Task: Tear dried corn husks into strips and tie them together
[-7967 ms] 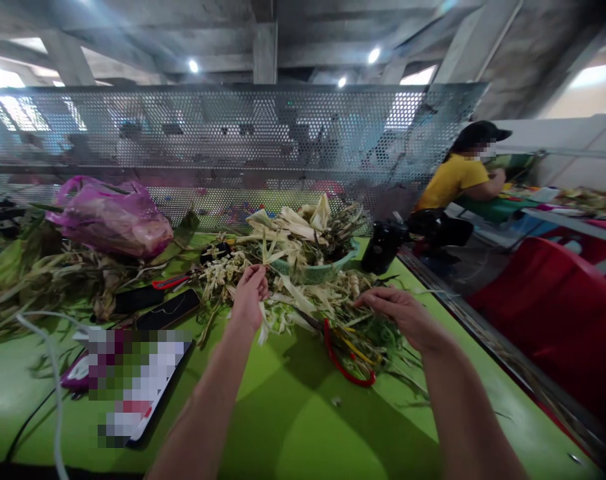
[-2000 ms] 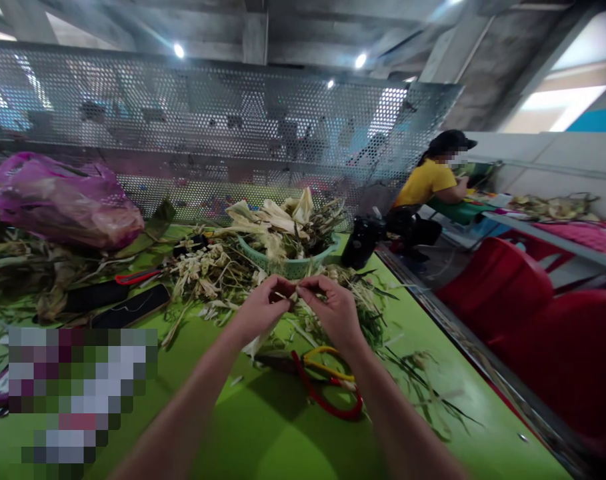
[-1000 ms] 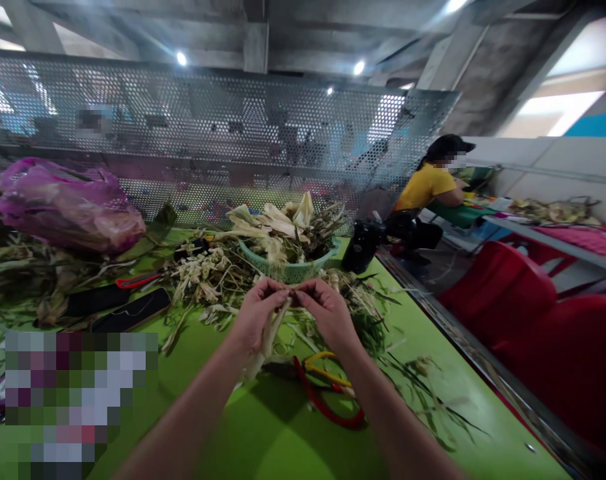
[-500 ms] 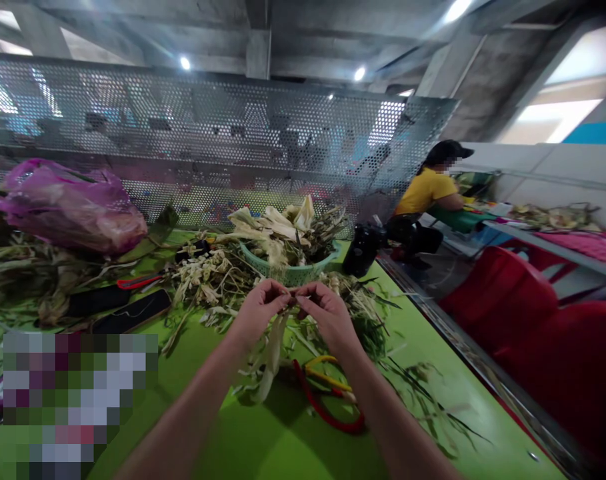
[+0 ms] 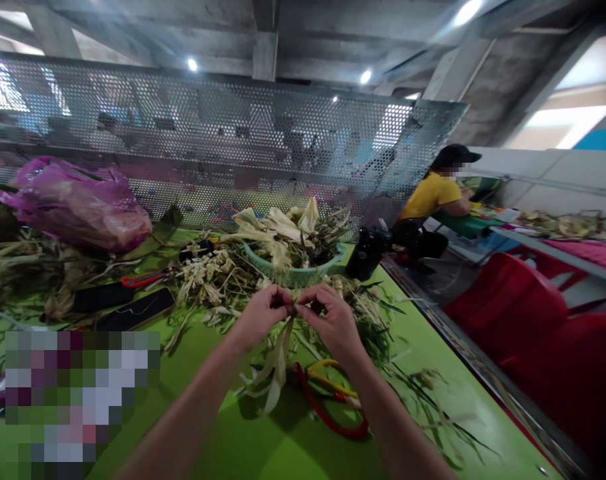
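Husk strip [image 5: 279, 373]: its top is pinched where my two hands meet, and its long, pale ends hang down over the green table [image 5: 253, 443].
Fingers: the tips look squeezed nearly shut on it, thumbs and pointing fingers close together.
Done so far: I have the strip in hand. What the fingertips have made of it is too small to tell.
Left over: its ends hang loose, and lots of dry husks sit in the basket [image 5: 303, 276] just past my hands.
Left hand [image 5: 264, 317]: curled, tips pointing in to the right.
Right hand [image 5: 331, 319]: curled too, facing the left one.
Arms: both reach up from the bottom and lean inward.
Scissors [image 5: 317, 408]: on the table near my right arm, not held.
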The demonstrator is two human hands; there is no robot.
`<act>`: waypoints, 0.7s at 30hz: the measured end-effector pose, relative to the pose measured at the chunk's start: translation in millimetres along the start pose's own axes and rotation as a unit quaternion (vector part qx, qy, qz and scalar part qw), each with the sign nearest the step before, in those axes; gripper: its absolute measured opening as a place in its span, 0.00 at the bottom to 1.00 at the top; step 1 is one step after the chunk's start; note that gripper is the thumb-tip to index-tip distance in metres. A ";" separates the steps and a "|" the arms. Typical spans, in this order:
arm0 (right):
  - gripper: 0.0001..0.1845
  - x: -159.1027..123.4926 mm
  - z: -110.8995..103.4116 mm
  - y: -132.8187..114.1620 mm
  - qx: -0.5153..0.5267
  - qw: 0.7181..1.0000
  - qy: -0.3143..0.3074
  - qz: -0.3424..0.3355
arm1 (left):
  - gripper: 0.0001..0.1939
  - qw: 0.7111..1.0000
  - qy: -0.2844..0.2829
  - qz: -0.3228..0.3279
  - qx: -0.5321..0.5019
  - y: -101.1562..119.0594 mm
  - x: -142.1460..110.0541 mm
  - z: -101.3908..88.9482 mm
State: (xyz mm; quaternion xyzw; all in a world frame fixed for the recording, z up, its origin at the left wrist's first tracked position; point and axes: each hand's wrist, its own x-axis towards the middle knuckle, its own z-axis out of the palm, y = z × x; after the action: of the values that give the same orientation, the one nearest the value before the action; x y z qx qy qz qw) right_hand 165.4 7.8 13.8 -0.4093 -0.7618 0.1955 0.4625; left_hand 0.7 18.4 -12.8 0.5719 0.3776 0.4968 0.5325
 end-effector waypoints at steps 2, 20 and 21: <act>0.03 0.0 -0.1 -0.3 -0.002 1.000 0.002 0.004 | 0.10 1.000 -0.016 -0.009 -0.021 1.6 -0.2 1.1; 0.11 1.9 -8.0 2.5 0.053 0.996 -0.015 0.074 | 0.08 0.998 -0.028 -0.034 -0.052 9.1 -1.8 1.8; 0.10 2.1 -9.3 3.6 0.045 0.996 -0.021 0.069 | 0.09 0.998 -0.024 -0.033 -0.049 9.1 -1.5 1.0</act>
State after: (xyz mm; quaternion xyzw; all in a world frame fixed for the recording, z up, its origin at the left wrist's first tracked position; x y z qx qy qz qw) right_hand 174.5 11.0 17.1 -0.4359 -0.7318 0.2696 0.4492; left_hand 0.4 15.3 -4.1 0.5442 0.3588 0.4834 0.5844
